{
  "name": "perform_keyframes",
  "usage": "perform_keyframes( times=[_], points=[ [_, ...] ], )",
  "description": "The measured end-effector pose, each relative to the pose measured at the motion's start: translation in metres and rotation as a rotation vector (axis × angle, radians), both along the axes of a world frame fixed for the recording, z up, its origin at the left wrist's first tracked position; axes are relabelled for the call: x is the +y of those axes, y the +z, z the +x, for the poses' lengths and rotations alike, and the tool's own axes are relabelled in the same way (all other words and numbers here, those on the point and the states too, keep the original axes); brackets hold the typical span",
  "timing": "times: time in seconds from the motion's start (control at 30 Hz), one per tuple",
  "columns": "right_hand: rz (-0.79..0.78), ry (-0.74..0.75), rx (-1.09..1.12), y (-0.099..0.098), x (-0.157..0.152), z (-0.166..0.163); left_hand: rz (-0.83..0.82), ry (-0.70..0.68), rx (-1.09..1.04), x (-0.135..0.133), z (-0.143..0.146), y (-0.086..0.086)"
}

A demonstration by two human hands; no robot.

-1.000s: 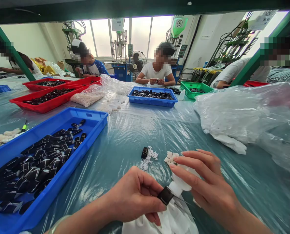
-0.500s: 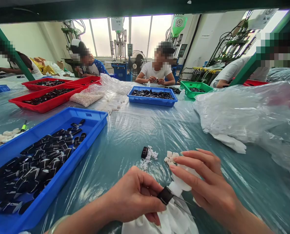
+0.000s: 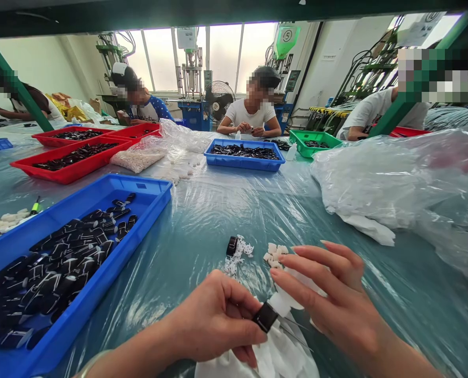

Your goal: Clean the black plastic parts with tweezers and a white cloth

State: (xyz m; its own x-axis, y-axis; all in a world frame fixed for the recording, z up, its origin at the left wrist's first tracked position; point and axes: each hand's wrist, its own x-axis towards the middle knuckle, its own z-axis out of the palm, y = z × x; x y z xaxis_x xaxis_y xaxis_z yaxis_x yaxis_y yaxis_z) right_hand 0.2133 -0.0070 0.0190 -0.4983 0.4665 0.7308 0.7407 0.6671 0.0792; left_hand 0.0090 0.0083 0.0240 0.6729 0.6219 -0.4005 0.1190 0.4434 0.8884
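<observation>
- Small glossy black rectangular piece is pinched by left hand, near centre, above crumpled white cloth.
- Right hand is loosely spread over translucent white plastic object; whether this is gripped cannot be told.
- Off-white cubes are heaped beside right hand, far side.
- Left: long blue plastic tray, strewn with dark shiny parts.

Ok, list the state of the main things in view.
Left hand: closed on black part
Black part: held, tilted
Right hand: fingers extended, grip unclear
Bottle: tilted, partly hidden
Cloth: crumpled
Near blue tray: partly filled
Far blue tray: well filled
Front red tray: partly filled
Green tray: partly filled
Large bag: crumpled
Fan: upright, spin unclear
</observation>
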Motion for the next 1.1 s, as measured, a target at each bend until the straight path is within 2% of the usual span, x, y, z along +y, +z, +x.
perform_keyframes(
  times=[0.5,1.1],
  points=[
    [0.039,-0.023,0.027,-0.0045,-0.0018,-0.0029,0.003,-0.02,0.025,0.0004,0.0,-0.0056],
    [-0.018,-0.023,0.074,-0.0013,0.0015,-0.0051,-0.02,-0.009,-0.016,-0.0002,0.0016,-0.0043]
  ],
)
